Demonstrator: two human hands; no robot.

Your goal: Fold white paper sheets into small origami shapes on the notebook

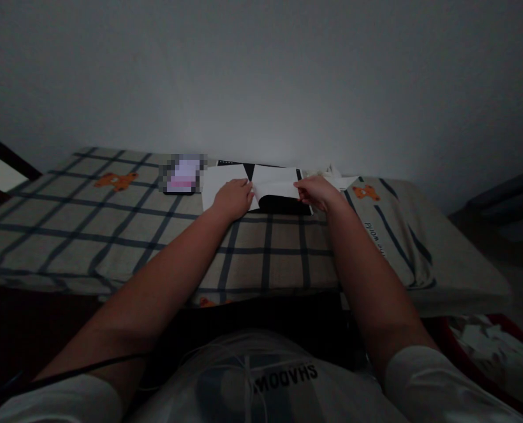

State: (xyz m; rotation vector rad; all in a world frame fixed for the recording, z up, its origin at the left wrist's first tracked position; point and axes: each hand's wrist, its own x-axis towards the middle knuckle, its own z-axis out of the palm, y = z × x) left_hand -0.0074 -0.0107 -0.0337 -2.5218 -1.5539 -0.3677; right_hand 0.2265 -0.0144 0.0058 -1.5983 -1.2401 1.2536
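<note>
A sheet of white paper lies over a dark board on the cloth-covered table. My right hand pinches the paper's right end, where its near edge curves up off the board. At the middle, my left hand is closed at the paper, fingers and thumb bent at its edge; the exact grip is partly hidden. Another white part of the paper spreads out flat left of that hand, and a dark wedge shows between the two white parts.
A phone with a lit screen, partly pixelated, lies to the left. White paper scraps are heaped behind my right hand, near the wall. A red bin with paper pieces stands below right. The checked tablecloth hangs over the front edge.
</note>
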